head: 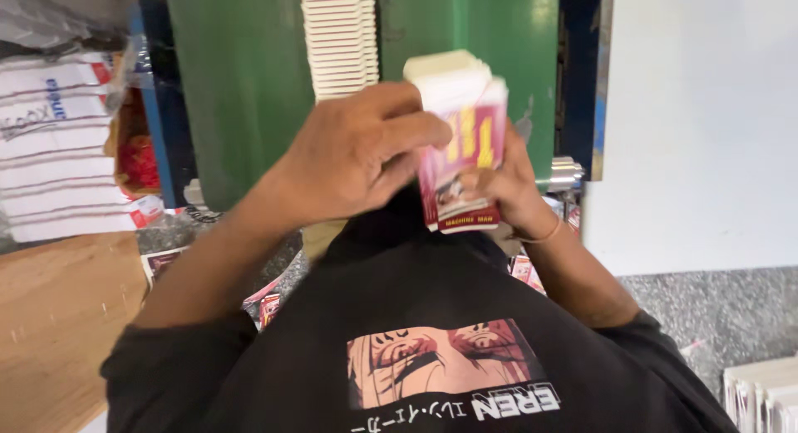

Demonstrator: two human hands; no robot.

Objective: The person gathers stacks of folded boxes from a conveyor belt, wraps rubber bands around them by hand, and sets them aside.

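Note:
My right hand (509,188) grips a thick stack of flat printed cartons (465,134), red and yellow on the face with white edges. It holds the stack upright in front of my chest. My left hand (357,150) is curled against the stack's left edge, fingertips pressing on its side near the top. A thin bangle circles my right wrist. My black printed shirt (432,350) fills the lower part of the view.
Behind the hands stands a green machine panel (241,84), with a tall column of white flat cartons (339,34) against it. Tied white bundles (50,150) lie at the left above a wooden surface (50,317). Loose printed cartons (270,304) and more white stacks (765,396) lie lower down.

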